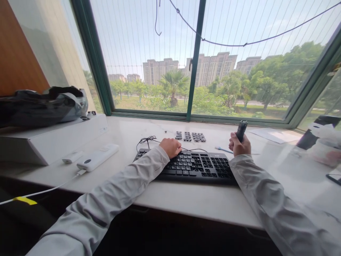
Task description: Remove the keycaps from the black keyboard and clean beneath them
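A black keyboard [186,171] lies on the white table, with many key positions on its right side stripped of keycaps. My left hand [170,147] is closed over the keyboard's back edge, its fingertips hidden behind the knuckles. Upright in the closed fingers of my right hand [240,145] is a black stick-shaped device [242,130], raised just behind the keyboard's right end. Loose black keycaps [198,137] are laid out in groups behind the keyboard. A thin blue-handled tool [223,149] lies beside my right hand.
The keyboard's cable [147,139] is bundled behind its left end. To the left are a white power bank [98,157] with a cable and a white box [50,142] bearing a dark bag [42,106]. Paper [275,135] and a plastic bag [323,147] lie right, near the window.
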